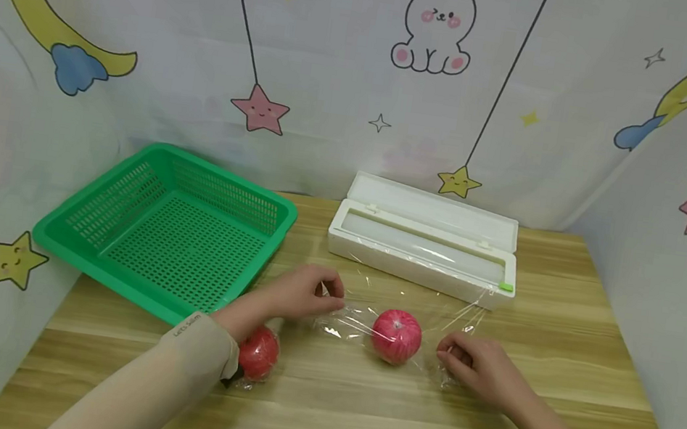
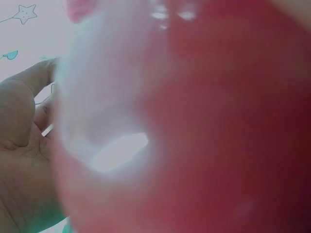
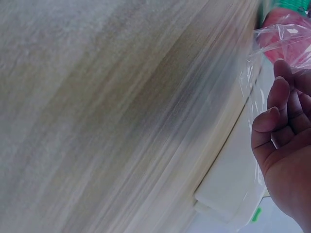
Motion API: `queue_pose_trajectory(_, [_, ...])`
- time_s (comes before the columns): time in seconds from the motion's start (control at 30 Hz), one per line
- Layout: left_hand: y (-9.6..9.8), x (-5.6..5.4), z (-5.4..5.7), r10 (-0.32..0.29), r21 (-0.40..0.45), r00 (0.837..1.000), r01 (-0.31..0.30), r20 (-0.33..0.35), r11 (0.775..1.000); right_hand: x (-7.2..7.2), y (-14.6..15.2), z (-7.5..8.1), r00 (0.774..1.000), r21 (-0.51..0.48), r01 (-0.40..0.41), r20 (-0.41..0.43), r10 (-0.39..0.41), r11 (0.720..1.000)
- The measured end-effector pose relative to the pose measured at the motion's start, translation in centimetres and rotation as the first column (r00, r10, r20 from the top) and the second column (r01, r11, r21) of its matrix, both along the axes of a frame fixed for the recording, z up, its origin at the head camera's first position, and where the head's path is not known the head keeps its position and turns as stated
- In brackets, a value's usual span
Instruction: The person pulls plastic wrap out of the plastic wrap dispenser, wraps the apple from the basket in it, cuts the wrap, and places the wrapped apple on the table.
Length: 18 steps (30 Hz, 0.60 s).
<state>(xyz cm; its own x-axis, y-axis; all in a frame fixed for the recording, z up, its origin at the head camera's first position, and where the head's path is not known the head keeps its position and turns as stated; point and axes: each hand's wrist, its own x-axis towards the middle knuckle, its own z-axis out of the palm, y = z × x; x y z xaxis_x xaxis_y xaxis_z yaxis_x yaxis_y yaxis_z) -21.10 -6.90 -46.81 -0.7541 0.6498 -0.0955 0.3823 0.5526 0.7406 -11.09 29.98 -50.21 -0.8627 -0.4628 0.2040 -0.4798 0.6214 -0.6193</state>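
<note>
A pink-red apple [image 1: 396, 337] sits mid-table between the two hands, with clear cling film [image 1: 344, 323] spread around it. My left hand [image 1: 309, 293] pinches the film's left side between thumb and fingers. On the opposite side, my right hand [image 1: 480, 366] grips the right edge, where the film [image 3: 284, 36] bunches into creases. Beneath my left wrist lies a second, film-wrapped red apple [image 1: 258, 354], partly hidden by the sleeve. That wrapped apple [image 2: 194, 121] fills most of the left wrist view, blurred, beside the left palm [image 2: 24, 155].
Behind the apple stands a white cling film dispenser box [image 1: 415, 268], lid raised, with a green slider [image 1: 506, 287] at its right end. A green perforated basket [image 1: 173, 300] occupies the left of the wooden table [image 1: 353, 428]. Printed curtains [image 1: 352, 62] enclose the back and sides.
</note>
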Motion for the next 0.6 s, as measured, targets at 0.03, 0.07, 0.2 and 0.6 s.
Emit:
queue_pose_trajectory(0.03, [0.0, 0.0, 0.1, 0.003, 0.001, 1.000, -0.003, 0.004, 1.000, 0.0, 0.0, 0.0, 1.000, -0.001, 0.000, 0.002, 0.000, 1.000])
queue_pose_trajectory(0.07, [0.0, 0.0, 0.2, 0.003, 0.002, 1.000, -0.003, 0.002, 1.000, 0.0, 0.0, 0.0, 1.000, -0.001, 0.000, 0.001, 0.000, 1.000])
queue_pose_trajectory(0.2, [0.1, -0.1, 0.3, -0.001, -0.016, 1.000, 0.001, -0.007, 1.000, 0.0, 0.1, 0.0, 1.000, -0.007, -0.002, -0.001, 0.002, 1.000])
queue_pose_trajectory(0.6, [1.7, 3.2, 3.0, 0.026, -0.108, 0.913, -0.076, -0.407, 0.991, 0.2, 0.4, -0.3, 1.000, -0.004, -0.001, -0.002, 0.001, 1.000])
